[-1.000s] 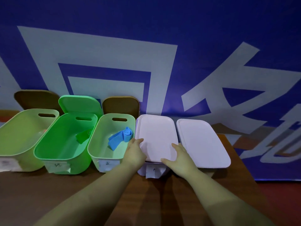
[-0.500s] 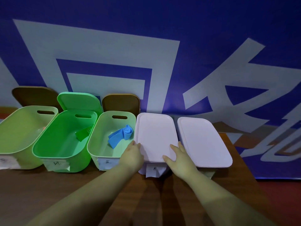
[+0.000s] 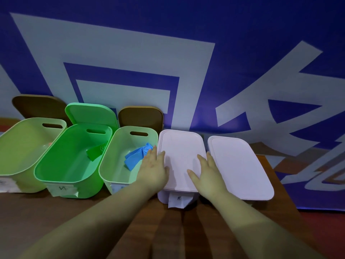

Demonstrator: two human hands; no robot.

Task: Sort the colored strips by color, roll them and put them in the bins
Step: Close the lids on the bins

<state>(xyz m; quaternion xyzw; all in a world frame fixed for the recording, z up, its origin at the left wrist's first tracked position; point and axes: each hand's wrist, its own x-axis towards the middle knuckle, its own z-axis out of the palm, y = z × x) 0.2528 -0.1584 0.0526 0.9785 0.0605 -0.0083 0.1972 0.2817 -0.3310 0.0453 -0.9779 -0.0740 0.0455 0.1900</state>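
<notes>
Strips — two show, each part-rolled: a blue strip (image 3: 138, 156) in the third open bin (image 3: 119, 176), a green strip (image 3: 96, 151) in the second bin (image 3: 56, 172). Left hand (image 3: 153, 170) and right hand (image 3: 207, 173) lie flat, fingers straight, on a pale lid (image 3: 181, 146) — one of two lidded bins, beside three open ones.

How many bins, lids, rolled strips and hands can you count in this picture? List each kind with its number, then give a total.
Bins: 5, namely three open green bins and two lidded pale bins
Lids: 5, namely two brown, one green, two pale
Rolled strips: 2, namely green, blue
Hands: 2, namely left, right
Total: 14
</notes>
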